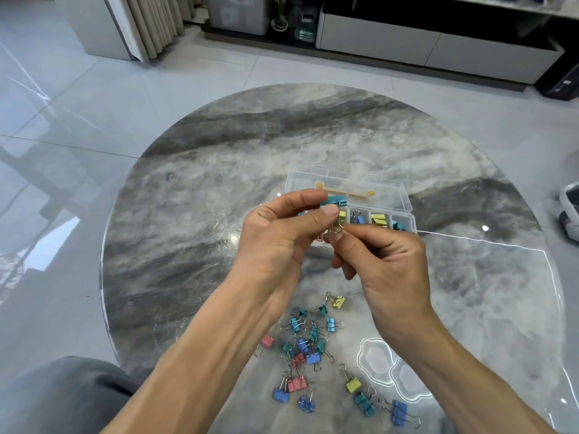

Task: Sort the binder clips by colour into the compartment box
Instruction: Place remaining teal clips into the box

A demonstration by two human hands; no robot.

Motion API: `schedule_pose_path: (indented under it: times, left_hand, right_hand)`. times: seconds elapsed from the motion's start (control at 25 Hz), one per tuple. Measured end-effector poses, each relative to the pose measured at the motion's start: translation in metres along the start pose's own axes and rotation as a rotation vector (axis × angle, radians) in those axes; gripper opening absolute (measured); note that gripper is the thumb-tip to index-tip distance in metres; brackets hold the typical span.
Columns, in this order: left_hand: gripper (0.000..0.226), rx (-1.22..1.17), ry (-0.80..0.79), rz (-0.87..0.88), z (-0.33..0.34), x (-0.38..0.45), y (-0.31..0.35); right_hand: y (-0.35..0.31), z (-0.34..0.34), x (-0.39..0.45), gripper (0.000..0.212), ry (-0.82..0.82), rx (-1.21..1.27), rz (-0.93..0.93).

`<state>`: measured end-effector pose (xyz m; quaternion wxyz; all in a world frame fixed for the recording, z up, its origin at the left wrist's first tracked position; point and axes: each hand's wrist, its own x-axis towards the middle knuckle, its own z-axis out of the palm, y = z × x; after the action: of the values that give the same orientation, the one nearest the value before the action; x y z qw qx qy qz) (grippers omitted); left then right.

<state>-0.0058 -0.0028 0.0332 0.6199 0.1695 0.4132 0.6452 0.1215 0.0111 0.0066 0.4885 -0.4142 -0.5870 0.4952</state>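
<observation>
Both hands meet above the marble table (194,189), at its centre. The left hand (282,236) pinches a yellow binder clip (342,217) between thumb and forefinger; the right hand (382,261) pinches its wire handle (336,229). The clear compartment box (404,220) lies open just behind, at 12 o'clock. Loose clips (313,346) lie at 6 o'clock.

Grey-veined marble table (219,183); teal, blue, pink, yellow binder clips (313,352)

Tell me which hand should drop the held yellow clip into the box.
Left, probably. The left hand pinches the yellow clip by its body, right above the compartment box; the right hand only holds its wire handles.
</observation>
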Motion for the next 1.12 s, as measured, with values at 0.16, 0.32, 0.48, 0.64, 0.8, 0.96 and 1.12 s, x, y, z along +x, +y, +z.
schedule_pose_path:
  times: [0.16, 0.32, 0.48, 0.64, 0.8, 0.96, 1.12]
  left_hand:
    - [0.017, -0.023, -0.032, 0.005, 0.0, 0.0, 0.001]
    - [0.019, 0.102, 0.03, 0.069, -0.001, 0.0, 0.002]
    - [0.023, 0.395, 0.015, 0.201, -0.002, 0.001, 0.003]
    - [0.02, 0.891, -0.071, 0.332, -0.009, 0.003, 0.007]
    - [0.017, 0.977, -0.113, 0.336, -0.008, 0.0, 0.007]
    - [0.018, 0.91, -0.029, 0.294, -0.003, 0.0, 0.007]
    - [0.022, 0.768, 0.188, 0.307, -0.012, 0.006, 0.032]
  right_hand:
    - [0.001, -0.007, 0.0, 0.022, -0.033, -0.068, -0.056]
    - [0.002, -0.007, 0.0, 0.011, -0.159, -0.062, 0.033]
    - [-0.001, -0.022, 0.012, 0.008, -0.33, -0.051, 0.181]
    - [0.004, -0.024, 0.017, 0.019, -0.184, 0.109, 0.204]
    - [0.005, -0.03, 0.025, 0.024, -0.247, 0.145, 0.232]
    - [0.005, -0.033, 0.027, 0.025, -0.23, 0.124, 0.217]
    - [0.014, -0.028, 0.039, 0.017, -0.111, -0.182, 0.137]
